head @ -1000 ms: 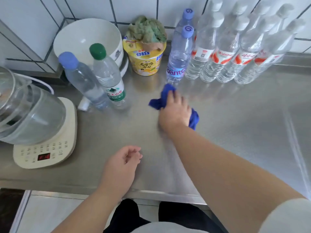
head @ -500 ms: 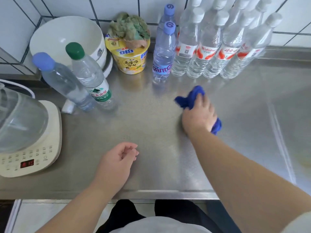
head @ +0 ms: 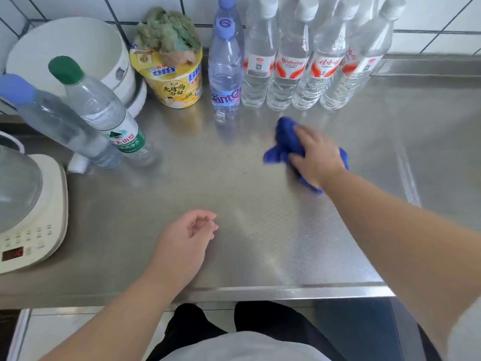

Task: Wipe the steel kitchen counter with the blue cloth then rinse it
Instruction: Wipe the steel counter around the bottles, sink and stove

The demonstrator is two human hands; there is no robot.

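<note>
The right hand [head: 316, 157] presses the crumpled blue cloth [head: 285, 145] on the grey steel worktop [head: 247, 209], the left hand [head: 186, 242] rests loosely curled and holds nothing, so the wiping seems in progress and the rinsing is not yet done.

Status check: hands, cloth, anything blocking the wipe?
Right hand pressing blue cloth on steel counter. Left hand idle, resting on counter. Water bottles lined up just behind the cloth.

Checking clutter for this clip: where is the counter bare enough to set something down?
Bare steel counter between left hand and blue cloth, and right of the cloth. Crowded along the wall: water bottles, noodle cup, bowl.
</note>
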